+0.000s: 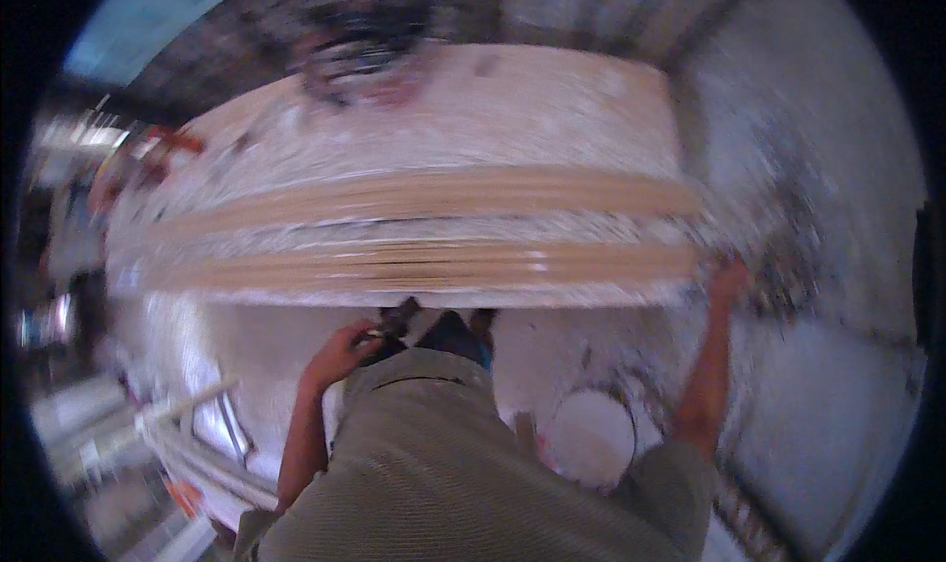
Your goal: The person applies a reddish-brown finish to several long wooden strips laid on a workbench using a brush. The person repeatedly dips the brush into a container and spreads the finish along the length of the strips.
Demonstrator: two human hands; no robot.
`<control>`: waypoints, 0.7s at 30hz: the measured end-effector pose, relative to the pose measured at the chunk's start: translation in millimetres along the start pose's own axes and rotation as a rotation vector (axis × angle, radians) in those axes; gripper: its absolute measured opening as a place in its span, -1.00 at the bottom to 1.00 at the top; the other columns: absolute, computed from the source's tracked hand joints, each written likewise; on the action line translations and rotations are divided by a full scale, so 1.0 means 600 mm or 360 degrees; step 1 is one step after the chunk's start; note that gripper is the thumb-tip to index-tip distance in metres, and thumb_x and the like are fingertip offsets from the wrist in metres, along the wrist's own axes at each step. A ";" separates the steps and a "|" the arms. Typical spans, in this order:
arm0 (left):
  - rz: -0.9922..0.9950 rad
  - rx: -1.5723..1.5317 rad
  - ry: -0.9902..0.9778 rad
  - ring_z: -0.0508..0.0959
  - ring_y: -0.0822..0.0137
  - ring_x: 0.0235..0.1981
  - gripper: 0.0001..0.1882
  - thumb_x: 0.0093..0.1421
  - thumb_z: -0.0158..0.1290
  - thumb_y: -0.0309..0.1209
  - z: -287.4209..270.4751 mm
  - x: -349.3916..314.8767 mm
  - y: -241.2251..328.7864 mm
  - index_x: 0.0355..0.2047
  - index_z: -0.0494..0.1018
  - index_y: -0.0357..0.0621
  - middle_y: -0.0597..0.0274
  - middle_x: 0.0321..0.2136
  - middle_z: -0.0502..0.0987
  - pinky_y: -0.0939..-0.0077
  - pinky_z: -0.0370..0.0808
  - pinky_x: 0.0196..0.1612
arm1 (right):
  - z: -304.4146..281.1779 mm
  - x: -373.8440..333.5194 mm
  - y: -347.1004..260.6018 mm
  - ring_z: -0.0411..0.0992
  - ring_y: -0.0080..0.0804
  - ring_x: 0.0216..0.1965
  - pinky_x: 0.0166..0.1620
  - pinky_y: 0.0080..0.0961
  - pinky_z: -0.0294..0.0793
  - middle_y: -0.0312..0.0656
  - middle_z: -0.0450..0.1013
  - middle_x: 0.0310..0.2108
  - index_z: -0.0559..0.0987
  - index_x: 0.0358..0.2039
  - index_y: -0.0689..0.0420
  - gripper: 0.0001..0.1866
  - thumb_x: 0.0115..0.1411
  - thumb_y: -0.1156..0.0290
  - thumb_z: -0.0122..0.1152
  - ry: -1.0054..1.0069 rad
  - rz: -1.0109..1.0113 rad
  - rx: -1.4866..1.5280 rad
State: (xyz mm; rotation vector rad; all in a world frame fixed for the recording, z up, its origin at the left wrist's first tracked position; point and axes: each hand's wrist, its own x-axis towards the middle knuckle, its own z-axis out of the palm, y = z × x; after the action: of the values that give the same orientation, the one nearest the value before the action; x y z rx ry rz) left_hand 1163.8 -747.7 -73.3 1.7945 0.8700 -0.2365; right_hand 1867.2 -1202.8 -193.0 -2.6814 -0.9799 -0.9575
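Two long, light-brown bundles of thin wooden strips lie side by side across a dusty table: a near bundle [424, 264] and a far bundle [443, 196]. At the right end of the near bundle is my right hand [729, 278], arm stretched out. Motion blur smears its fingers, so its grip is unclear. My left hand [345, 350] is low in front of my body, just off the table's near edge, with its fingers curled. A small dark object [401, 316] shows at its fingertips; its kind is too blurred to tell.
The pale table [581, 99] carries a dark, blurred pile [365, 55] at its far side and a red-orange item [177, 140] at far left. A white-topped round bucket [593, 439] stands on the floor at right. Pale poles [202, 454] lean at lower left. Scattered debris [788, 257] lies beyond the table's right end.
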 end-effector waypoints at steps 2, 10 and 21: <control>-0.0113 -0.0274 0.0091 0.55 0.15 -0.02 -0.59 0.31 0.11 -0.21 0.001 -0.066 -0.028 0.02 0.45 -0.25 0.03 -0.06 0.58 0.29 0.44 0.08 | -0.005 0.019 -0.120 0.55 0.05 -0.28 -0.14 -0.14 0.54 0.03 0.59 -0.27 0.55 -0.04 0.29 -0.61 0.22 0.27 0.19 -0.0561 0.0076 0.0256; -0.0102 -0.0315 0.0357 0.59 0.02 -0.16 -0.64 0.33 0.07 -0.21 -0.059 -0.131 -0.181 0.02 0.45 -0.15 -0.08 -0.20 0.58 0.22 0.47 -0.08 | -0.128 -0.095 -0.617 0.54 -0.27 -0.23 -0.21 -0.31 0.58 -0.08 0.57 -0.27 0.52 -0.12 0.38 -0.63 0.18 0.35 0.33 -0.0789 0.0373 0.0973; 0.0211 -0.0525 0.0554 0.58 0.21 -0.30 -0.69 0.32 0.07 -0.27 -0.276 -0.297 -0.496 -0.02 0.43 -0.18 0.03 -0.35 0.57 0.28 0.50 -0.16 | -0.416 -0.186 -1.570 0.50 -0.46 -0.35 -0.25 -0.51 0.56 -0.20 0.53 -0.29 0.60 -0.18 0.23 -0.75 0.16 0.39 0.36 -0.1396 0.1057 0.2360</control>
State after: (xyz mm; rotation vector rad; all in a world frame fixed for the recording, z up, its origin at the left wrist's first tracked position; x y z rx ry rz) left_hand 800.8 -634.1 -129.2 1.5945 0.9639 0.2991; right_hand 1088.7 -607.7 -148.8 -1.6566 -0.3957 0.8704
